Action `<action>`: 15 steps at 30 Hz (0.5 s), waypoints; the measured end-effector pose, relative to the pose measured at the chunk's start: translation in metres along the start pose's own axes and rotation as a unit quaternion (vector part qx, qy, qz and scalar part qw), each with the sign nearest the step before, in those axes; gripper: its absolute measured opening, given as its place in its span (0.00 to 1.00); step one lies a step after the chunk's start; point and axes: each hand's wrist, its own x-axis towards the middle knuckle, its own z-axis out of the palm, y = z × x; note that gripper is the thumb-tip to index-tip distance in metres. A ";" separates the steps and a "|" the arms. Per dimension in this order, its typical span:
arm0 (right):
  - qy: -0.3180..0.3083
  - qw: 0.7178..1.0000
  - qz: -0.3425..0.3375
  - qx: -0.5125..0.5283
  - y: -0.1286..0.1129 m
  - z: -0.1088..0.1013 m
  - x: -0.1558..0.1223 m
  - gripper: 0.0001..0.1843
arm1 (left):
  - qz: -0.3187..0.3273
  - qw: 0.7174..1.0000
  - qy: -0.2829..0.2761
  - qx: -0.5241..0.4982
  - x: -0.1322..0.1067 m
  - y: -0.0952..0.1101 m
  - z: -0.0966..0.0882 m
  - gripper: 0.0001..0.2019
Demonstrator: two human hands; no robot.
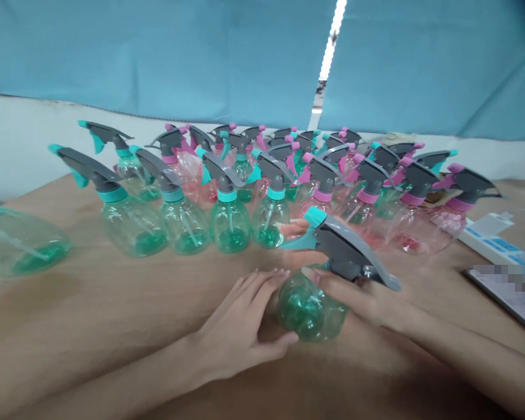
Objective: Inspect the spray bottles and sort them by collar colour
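A clear green spray bottle (314, 306) with a grey and teal trigger head is tilted over the wooden table, its base turned toward me. My right hand (354, 291) grips it around the neck, the thumb on the body and some fingers reaching out behind the teal trigger. At the bottle's left side is my left hand (245, 326), its fingers stretched out and thumb apart, close to the base. Whether those fingertips touch the bottle I cannot make out.
Behind my hands stand several rows of spray bottles, green ones (230, 224) on the left and pink ones (413, 233) on the right. Another green bottle (21, 245) is at the left edge. A white power strip (492, 236) and a dark-edged flat object (507, 297) lie right.
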 end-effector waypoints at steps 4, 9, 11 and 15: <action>-0.020 1.000 0.014 -0.001 -0.010 0.018 0.001 0.14 | -0.009 1.000 0.018 -0.022 -0.014 0.007 -0.008 0.36; -0.037 0.999 0.008 0.000 -0.030 0.055 0.009 0.05 | -0.044 0.997 0.059 -0.024 -0.051 0.008 -0.028 0.36; -0.053 0.998 0.015 0.026 -0.037 0.075 0.013 0.05 | -0.066 0.995 0.078 -0.019 -0.068 0.009 -0.038 0.36; -0.079 0.994 -0.001 0.078 -0.046 0.125 0.023 0.16 | -0.111 0.984 0.139 0.033 -0.101 0.009 -0.059 0.35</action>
